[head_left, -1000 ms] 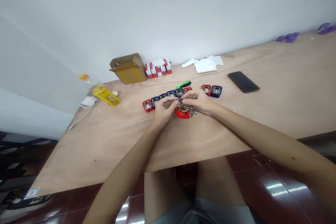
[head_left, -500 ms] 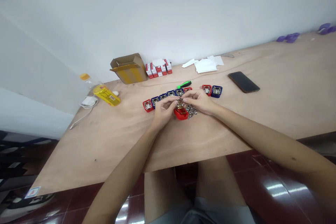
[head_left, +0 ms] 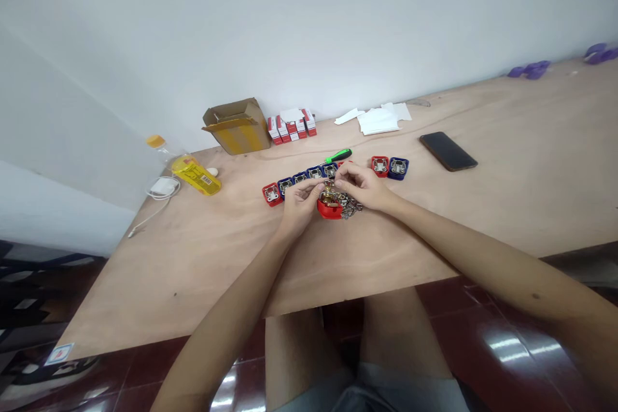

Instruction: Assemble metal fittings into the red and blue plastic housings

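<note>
My left hand [head_left: 302, 202] and my right hand [head_left: 361, 185] meet over the table, fingertips pinched around a small metal part [head_left: 329, 185] that is mostly hidden. Just below them lies a red plastic housing [head_left: 330, 209] with brass-coloured metal inside. Beside it, under my right hand, is a pile of small shiny metal pieces [head_left: 351, 207]. Behind the hands runs a row of red and blue housings [head_left: 300, 179] fitted with metal parts, partly covered by my fingers. Another red housing [head_left: 380, 166] and a blue housing [head_left: 398, 168] sit to the right.
A green-handled screwdriver [head_left: 339, 156] lies behind the row. Farther back are an open cardboard box [head_left: 239, 132], red-and-white small boxes [head_left: 291, 127] and white paper [head_left: 379, 121]. A phone [head_left: 448, 150] lies right; a yellow bottle [head_left: 196, 174] and white charger cable [head_left: 164, 187] lie left.
My right fingers have curled in slightly more and shifted a little. The red housing beneath the hands has moved slightly left and away from me. Both hands stay together over it.
</note>
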A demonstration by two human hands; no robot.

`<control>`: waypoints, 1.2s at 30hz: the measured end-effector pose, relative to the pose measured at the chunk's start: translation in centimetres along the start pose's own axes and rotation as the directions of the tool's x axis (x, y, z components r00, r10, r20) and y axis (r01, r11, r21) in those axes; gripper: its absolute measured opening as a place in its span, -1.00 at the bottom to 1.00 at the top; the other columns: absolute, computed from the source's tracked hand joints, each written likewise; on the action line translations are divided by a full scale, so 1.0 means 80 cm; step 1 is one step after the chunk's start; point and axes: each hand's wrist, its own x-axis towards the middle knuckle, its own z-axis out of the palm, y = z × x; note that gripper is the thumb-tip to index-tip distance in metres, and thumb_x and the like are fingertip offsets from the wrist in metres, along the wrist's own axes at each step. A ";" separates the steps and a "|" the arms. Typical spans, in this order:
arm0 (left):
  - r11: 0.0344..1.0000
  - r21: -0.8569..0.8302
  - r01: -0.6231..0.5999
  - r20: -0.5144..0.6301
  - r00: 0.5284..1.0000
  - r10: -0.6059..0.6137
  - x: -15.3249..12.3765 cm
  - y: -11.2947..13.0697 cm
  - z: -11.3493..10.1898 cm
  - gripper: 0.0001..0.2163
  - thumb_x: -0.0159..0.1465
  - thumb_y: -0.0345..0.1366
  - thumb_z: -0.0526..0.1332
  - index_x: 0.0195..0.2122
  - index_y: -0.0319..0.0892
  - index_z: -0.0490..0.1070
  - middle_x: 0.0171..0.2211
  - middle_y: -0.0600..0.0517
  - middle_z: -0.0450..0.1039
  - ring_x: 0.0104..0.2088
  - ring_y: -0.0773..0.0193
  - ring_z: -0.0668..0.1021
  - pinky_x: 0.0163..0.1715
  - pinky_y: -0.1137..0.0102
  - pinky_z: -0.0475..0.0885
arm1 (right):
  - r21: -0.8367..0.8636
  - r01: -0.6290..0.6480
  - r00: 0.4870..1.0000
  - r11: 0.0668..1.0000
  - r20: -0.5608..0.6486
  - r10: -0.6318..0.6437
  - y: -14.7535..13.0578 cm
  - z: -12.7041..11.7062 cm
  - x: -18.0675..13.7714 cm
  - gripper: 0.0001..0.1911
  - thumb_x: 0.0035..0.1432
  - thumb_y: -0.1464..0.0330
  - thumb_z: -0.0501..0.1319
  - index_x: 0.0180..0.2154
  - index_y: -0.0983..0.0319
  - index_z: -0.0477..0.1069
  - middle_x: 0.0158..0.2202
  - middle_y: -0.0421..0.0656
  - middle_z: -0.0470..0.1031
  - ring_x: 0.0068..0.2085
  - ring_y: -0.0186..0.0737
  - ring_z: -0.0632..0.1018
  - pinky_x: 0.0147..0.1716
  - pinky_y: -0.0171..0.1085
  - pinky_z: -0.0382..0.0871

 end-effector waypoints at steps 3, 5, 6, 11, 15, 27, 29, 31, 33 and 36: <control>0.998 -0.049 0.024 0.003 1.000 -0.024 0.000 -0.002 0.001 -0.69 0.19 -0.06 0.56 -0.13 -0.11 0.75 -0.18 -0.10 0.75 -0.17 0.11 0.73 -0.02 0.19 0.62 | -0.079 0.042 0.999 0.996 -0.001 -0.042 0.001 -0.001 0.000 -0.76 0.42 0.14 0.27 -0.23 0.17 0.45 -0.25 -0.16 0.47 -0.24 -0.17 0.46 -0.15 -0.16 0.36; 0.996 -0.074 0.047 0.010 0.999 -0.046 0.000 -0.003 0.001 -0.69 0.19 -0.06 0.57 -0.13 -0.11 0.75 -0.18 -0.10 0.75 -0.20 0.12 0.73 -0.04 0.19 0.63 | -0.124 0.048 0.999 0.991 -0.006 -0.049 0.001 -0.001 0.001 -0.75 0.41 0.15 0.27 -0.27 0.16 0.41 -0.29 -0.18 0.42 -0.26 -0.17 0.42 -0.19 -0.17 0.33; 0.995 -0.080 0.056 0.009 0.998 -0.055 0.000 -0.004 0.001 -0.68 0.18 -0.06 0.57 -0.13 -0.12 0.75 -0.19 -0.10 0.75 -0.21 0.12 0.73 -0.06 0.19 0.63 | -0.146 0.052 0.999 0.988 -0.008 -0.053 0.001 -0.001 0.001 -0.74 0.40 0.16 0.28 -0.29 0.16 0.40 -0.31 -0.19 0.39 -0.27 -0.17 0.41 -0.21 -0.18 0.33; 0.995 -0.073 0.068 -0.024 0.997 -0.070 0.005 -0.010 -0.002 -0.65 0.16 -0.04 0.58 -0.13 -0.15 0.74 -0.19 -0.10 0.75 -0.22 0.13 0.72 -0.12 0.23 0.63 | -0.293 0.156 0.988 0.943 0.053 -0.146 0.002 -0.014 0.005 -0.81 0.46 0.24 0.21 -0.24 0.18 0.45 -0.23 -0.11 0.43 -0.19 -0.10 0.47 -0.14 -0.13 0.38; 0.997 -0.063 0.050 -0.065 0.996 -0.054 0.009 -0.016 -0.010 -0.65 0.19 -0.05 0.56 -0.10 -0.15 0.73 -0.16 -0.10 0.75 -0.21 0.18 0.72 -0.11 0.28 0.62 | -0.491 0.266 0.964 0.829 0.153 -0.218 0.009 -0.040 0.009 -0.76 0.41 0.43 0.12 -0.10 0.20 0.58 -0.02 0.04 0.44 0.03 0.06 0.47 0.10 0.03 0.37; 0.998 -0.056 0.007 -0.183 0.983 -0.017 0.022 -0.030 -0.025 -0.62 0.15 -0.02 0.56 -0.15 -0.21 0.70 -0.10 -0.15 0.75 -0.07 0.11 0.74 0.04 0.24 0.60 | -0.634 0.321 0.934 0.703 0.336 -0.123 0.020 -0.062 0.006 -0.62 0.24 0.57 0.17 -0.28 0.13 0.76 0.26 0.00 0.38 0.20 0.22 0.29 0.19 0.22 0.23; 0.999 -0.052 0.003 -0.182 0.983 -0.013 0.022 -0.029 -0.024 -0.63 0.15 -0.03 0.56 -0.17 -0.20 0.70 -0.10 -0.14 0.75 -0.07 0.11 0.73 0.03 0.24 0.60 | -0.645 0.324 0.931 0.692 0.348 -0.111 0.020 -0.064 0.006 -0.58 0.20 0.60 0.15 -0.30 0.13 0.76 0.30 -0.01 0.36 0.22 0.24 0.27 0.19 0.23 0.23; 0.999 -0.045 0.008 -0.180 0.984 -0.016 0.021 -0.027 -0.023 -0.63 0.14 -0.03 0.57 -0.17 -0.19 0.70 -0.12 -0.14 0.75 -0.09 0.11 0.73 -0.01 0.25 0.61 | -0.643 0.326 0.926 0.693 0.364 -0.098 0.021 -0.066 0.005 -0.56 0.19 0.61 0.14 -0.32 0.13 0.76 0.33 -0.03 0.34 0.24 0.25 0.27 0.19 0.25 0.22; 0.999 -0.036 0.014 -0.182 0.983 -0.021 0.020 -0.026 -0.021 -0.62 0.12 -0.02 0.58 -0.18 -0.19 0.71 -0.15 -0.13 0.75 -0.13 0.12 0.73 -0.04 0.25 0.62 | -0.640 0.316 0.926 0.700 0.368 -0.082 0.022 -0.068 0.005 -0.56 0.23 0.59 0.13 -0.34 0.11 0.76 0.33 -0.05 0.36 0.24 0.25 0.27 0.19 0.25 0.21; 0.999 -0.026 0.019 -0.175 0.984 -0.023 0.018 -0.024 -0.018 -0.62 0.12 -0.03 0.59 -0.16 -0.18 0.71 -0.18 -0.11 0.75 -0.16 0.12 0.73 -0.07 0.25 0.62 | -0.650 0.292 0.931 0.701 0.362 -0.053 0.022 -0.070 0.005 -0.60 0.27 0.53 0.15 -0.31 0.10 0.76 0.29 -0.04 0.39 0.22 0.25 0.29 0.20 0.26 0.20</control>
